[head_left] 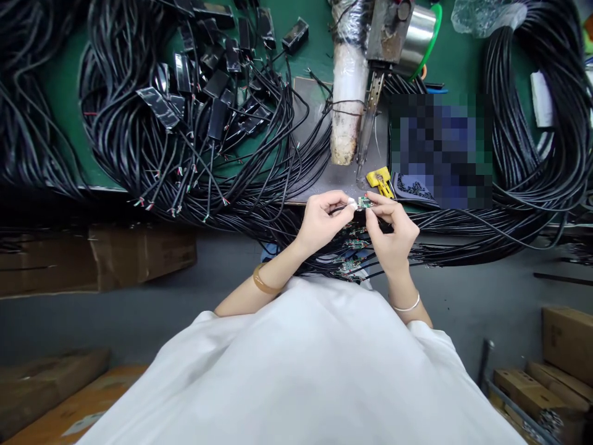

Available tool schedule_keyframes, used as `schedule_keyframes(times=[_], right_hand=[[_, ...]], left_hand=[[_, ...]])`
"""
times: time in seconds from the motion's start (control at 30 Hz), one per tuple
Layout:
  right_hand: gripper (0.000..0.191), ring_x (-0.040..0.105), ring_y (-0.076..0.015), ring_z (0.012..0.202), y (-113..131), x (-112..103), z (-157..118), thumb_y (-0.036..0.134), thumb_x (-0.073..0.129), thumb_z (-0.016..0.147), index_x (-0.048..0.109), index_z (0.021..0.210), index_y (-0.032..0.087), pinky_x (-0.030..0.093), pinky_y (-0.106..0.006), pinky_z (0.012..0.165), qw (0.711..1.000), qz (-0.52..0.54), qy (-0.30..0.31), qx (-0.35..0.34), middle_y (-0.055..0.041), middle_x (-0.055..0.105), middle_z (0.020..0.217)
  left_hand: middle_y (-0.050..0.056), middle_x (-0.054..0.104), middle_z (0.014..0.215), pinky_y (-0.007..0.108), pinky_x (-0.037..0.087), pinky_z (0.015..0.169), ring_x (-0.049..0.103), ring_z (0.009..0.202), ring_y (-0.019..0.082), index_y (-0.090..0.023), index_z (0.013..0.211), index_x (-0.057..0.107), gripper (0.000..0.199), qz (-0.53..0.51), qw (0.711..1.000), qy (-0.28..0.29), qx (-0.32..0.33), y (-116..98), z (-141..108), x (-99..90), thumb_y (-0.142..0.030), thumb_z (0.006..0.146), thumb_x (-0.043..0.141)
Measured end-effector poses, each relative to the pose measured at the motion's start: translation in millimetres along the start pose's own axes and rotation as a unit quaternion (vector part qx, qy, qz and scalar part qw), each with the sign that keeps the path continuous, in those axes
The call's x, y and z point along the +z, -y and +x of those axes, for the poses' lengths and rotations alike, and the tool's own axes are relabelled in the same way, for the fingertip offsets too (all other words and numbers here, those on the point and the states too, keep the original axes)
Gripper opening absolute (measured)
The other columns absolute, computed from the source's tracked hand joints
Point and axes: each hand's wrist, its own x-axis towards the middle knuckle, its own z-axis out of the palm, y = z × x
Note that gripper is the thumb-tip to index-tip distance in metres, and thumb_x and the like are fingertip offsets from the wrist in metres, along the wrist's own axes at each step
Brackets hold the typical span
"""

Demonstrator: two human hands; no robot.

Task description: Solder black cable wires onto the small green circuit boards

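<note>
A small green circuit board (pixel 365 203) is held up near the table's front edge. My right hand (pixel 393 232) pinches its right side between thumb and fingers. At the board's left side, my left hand (pixel 324 219) is closed in a pinch, with a dark cable showing between its fingers. Something white covers the left fingertip; whether it is a finger cover or tape is unclear. Just beyond the right fingers lies a yellow tool (pixel 380 182). Below the hands, several more green boards (pixel 351 266) hang on black cables close to my body.
Black cables with stripped coloured ends (pixel 185 173) cover the left of the green table. Black-wrapped blocks (pixel 217 114) lie among them. A soldering iron (pixel 369 123) points downward ahead, beside a wrapped tube (pixel 345 117) and a solder spool (pixel 419 40). Coiled cables (pixel 509 111) lie right; cardboard boxes (pixel 143 253) stand below.
</note>
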Motion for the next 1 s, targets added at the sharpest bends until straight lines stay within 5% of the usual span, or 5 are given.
schedule_keyframes(times=[0.37,1.0], right_hand=[[0.009,0.074,-0.0158,0.1,2.1,-0.3,8.1,0.019,0.069,0.087,0.061,0.083,0.021,0.062,-0.026,0.083,0.995,0.064,0.039,0.067,-0.0045,0.076,0.11],[0.01,0.072,-0.0144,0.095,3.1,-3.5,11.8,0.019,0.07,0.086,0.062,0.08,0.02,0.061,-0.028,0.081,0.994,0.071,0.046,0.065,-0.0043,0.075,0.109]], left_hand=[[-0.002,0.047,0.06,0.02,0.027,0.048,0.036,0.053,0.006,-0.014,0.064,0.06,0.018,0.025,0.997,0.033,0.068,3.1,2.5,-5.0,-0.019,0.081,0.063],[-0.003,0.046,0.06,0.023,0.03,0.052,0.037,0.055,0.008,-0.015,0.062,0.058,0.027,0.006,0.996,0.039,0.074,1.9,1.1,-3.6,-0.024,0.087,0.064]])
